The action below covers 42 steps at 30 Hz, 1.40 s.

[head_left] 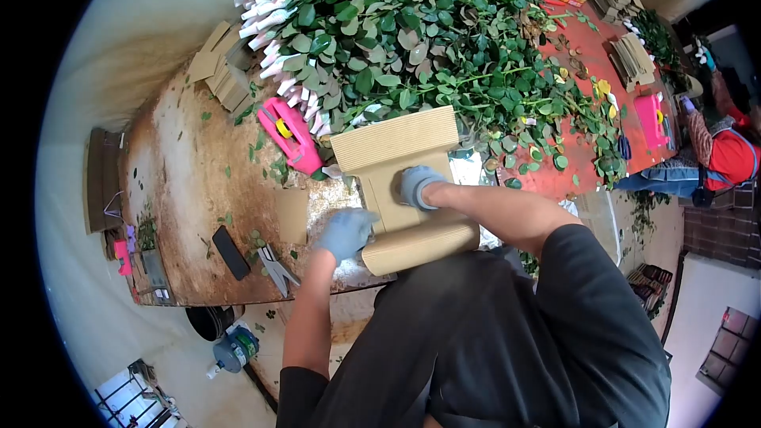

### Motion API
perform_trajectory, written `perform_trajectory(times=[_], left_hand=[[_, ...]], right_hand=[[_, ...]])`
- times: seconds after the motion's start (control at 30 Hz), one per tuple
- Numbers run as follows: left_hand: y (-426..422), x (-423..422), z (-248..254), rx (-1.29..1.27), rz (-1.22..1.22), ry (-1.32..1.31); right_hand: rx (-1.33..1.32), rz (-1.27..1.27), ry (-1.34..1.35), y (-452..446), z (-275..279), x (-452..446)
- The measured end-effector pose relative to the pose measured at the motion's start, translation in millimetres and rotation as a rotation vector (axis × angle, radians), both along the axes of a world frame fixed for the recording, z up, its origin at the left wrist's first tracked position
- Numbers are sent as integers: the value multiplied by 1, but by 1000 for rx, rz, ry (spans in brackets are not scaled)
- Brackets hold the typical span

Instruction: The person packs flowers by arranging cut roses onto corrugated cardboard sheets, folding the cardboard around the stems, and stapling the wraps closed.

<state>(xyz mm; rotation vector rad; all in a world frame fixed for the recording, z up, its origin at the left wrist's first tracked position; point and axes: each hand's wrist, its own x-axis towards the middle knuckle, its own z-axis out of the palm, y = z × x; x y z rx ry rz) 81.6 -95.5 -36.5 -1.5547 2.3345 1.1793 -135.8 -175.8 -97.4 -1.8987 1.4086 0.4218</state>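
We place the left hand [346, 234], fingers partly curled, at the left edge of the corrugated cardboard [384, 196]; the right hand [420, 187], curled, sits over its middle. We cannot tell whether the hands grip. Its long axis runs away from us. Leftward of the hands, the counter [182, 222] offers room; beyond them, foliage [412, 47] borders it.

One head-worn view — from above, facing forward and down toward both hands [346, 234] [420, 187].

Cardbd [400, 139]: matt, ribbed paper. Gloves [347, 235]: matt, cloth-like. Table [174, 214]: rough, worn, wood-like. Pink tool [304, 154]: smooth plastic w/ slight sheen. Leaves [365, 79]: smooth, semi-gloss. Blk clothing [452, 325]: matt cloth. Jug [238, 349]: bluish, see-thru plastic.
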Motion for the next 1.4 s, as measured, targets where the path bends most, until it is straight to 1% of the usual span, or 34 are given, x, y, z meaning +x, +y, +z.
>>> perform_trajectory(times=[0.03, 0.07, 0.13, 0.17, 0.2, 0.23, 0.27, 0.33, 0.37, 0.4, 0.43, 0.47, 0.5, 0.53, 0.6, 0.67, 0.73, 0.77, 0.8, 0.87, 0.9, 0.97, 1.0, 1.07, 1.13, 1.2, 1.23, 1.27, 1.33, 1.4], left_hand=[[-9, -6, 11, 223, 150, 22], [-15, -10, 12, 218, 151, 24], [-23, -18, 13, 170, 92, 184], [-22, -25, 9, 159, 88, 190], [-19, -32, 1, 125, 8, -4], [-17, -39, -2, 88, -70, -198], [-16, -43, -1, 72, -74, -186], [-12, -44, 1, 63, -96, -278], [-12, -44, -3, 52, -100, -263], [-14, -43, -9, 94, -150, -353], [-15, -42, -14, 137, -198, -444], [-12, -39, -17, 128, -199, -432], [-9, -36, -18, 78, -175, -378], [-7, -37, -14, 31, -150, -326], [-5, -41, -2, 9, -126, -304], [-7, -44, 5, 42, -115, -316], [-8, -44, 2, 21, -126, -314], [-8, -44, 1, 43, -120, -327], [-7, -43, -1, 68, -112, -340], [-8, -45, -2, 71, -111, -346], [-8, -46, 2, 86, -112, -351], [-10, -47, 10, 98, -105, -360], [-11, -48, 15, 115, -96, -339], [-7, -46, 19, 138, -70, -330], [-5, -44, 8, 102, -78, -320], [-2, -39, -5, 74, -70, -297], [0, -37, -8, 50, -73, -271], [0, -37, -6, 48, -64, -269], [-5, -42, 0, 166, -85, -327], [-6, -42, -1, 173, -67, -324]], right_hand=[[-5, 2, 0, 1, 4, 0], [-15, 18, 3, 1, 8, 0], [-35, 32, 11, 1, 13, 1], [-75, 99, 40, 1, 15, 3], [-116, 166, 74, 1, 17, 5], [-140, 169, 96, 1, 16, 9], [-164, 200, 79, 2, -8, 11], [-122, 263, 67, 8, 34, 9], [-201, 269, -82, 17, 45, 2], [-282, 279, -230, 24, 55, -4], [-306, 244, -395, 26, 72, -9], [-327, 209, -562, 27, 93, -12], [-450, 177, -603, 25, 111, -18], [-457, 180, -593, 15, 124, -26], [-751, 0, -670, -23, 143, -46], [-890, -86, -510, -63, 130, -74], [-887, -98, -237, -88, 91, -103], [-863, -12, -59, -89, 81, -113], [-868, -15, -53, -85, 64, -120], [-735, 135, 214, -79, 34, -129], [-738, 136, 216, -80, 40, -131], [-580, 266, 277, -81, 51, -131], [-585, 274, 269, -84, 64, -131], [-780, 226, 236, -96, 96, -132], [-1009, 217, 176, -109, 136, -135], [-1304, 193, 4, -113, 176, -139], [-1285, 180, -25, -107, 202, -138], [-1377, 175, -111, -101, 214, -139], [-1374, 130, -272, -77, 228, -136], [-1137, 155, -278, -47, 221, -137]])
